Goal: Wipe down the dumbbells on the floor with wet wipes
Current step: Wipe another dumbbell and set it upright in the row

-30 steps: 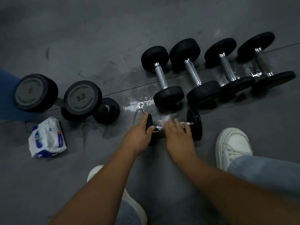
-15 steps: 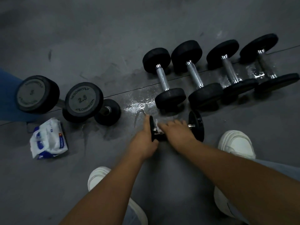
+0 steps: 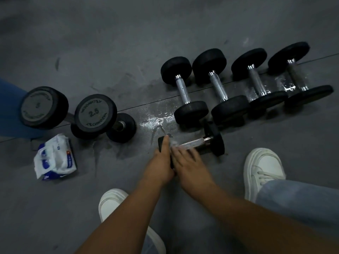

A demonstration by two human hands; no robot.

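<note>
A small black dumbbell (image 3: 213, 139) with a chrome handle lies on the grey floor in front of me. My left hand (image 3: 161, 162) grips its near-left weight, thumb up along the disc. My right hand (image 3: 185, 160) holds a white wet wipe (image 3: 174, 143) against the left end of the handle; the hand is blurred and covers most of the wipe. Behind it, several black dumbbells (image 3: 183, 92) lie in a row to the right. A pack of wet wipes (image 3: 55, 156) lies on the floor at the left.
Three dumbbells (image 3: 95, 112), two larger and one small, stand together at the left above the pack. A wet patch (image 3: 154, 120) shines on the floor by the small dumbbell. My white shoes (image 3: 262, 169) flank my arms. Something blue (image 3: 9, 110) shows at the left edge.
The small dumbbell has swung so that its right weight sits farther from me and its handle lies slanted. My right hand has slid left along the handle toward my left hand.
</note>
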